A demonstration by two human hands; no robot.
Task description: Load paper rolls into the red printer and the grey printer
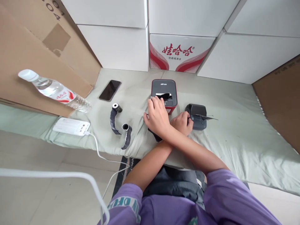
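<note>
My forearms cross, the right over the left. My right hand [157, 115] lies with fingers stretched over the front of a black-and-red desktop printer [164, 86], fingertips beside a black paper strip [164, 96] that sticks up from its slot. Beneath that hand a flat black piece [155, 136] shows only in part. My left hand [182, 123] is curled, thumb and index finger at the left side of a small black portable printer [199, 123]. A thin dark strip [207, 117] juts from this printer to the right.
Left of my hands lie two paper rolls [116, 107] with blackened tails, a phone [110, 90], a white power bank [71, 126] with its cable [96, 142], and a tilted water bottle [58, 92]. White cartons [178, 56] line the back; brown cardboard boxes [67, 62] flank both sides.
</note>
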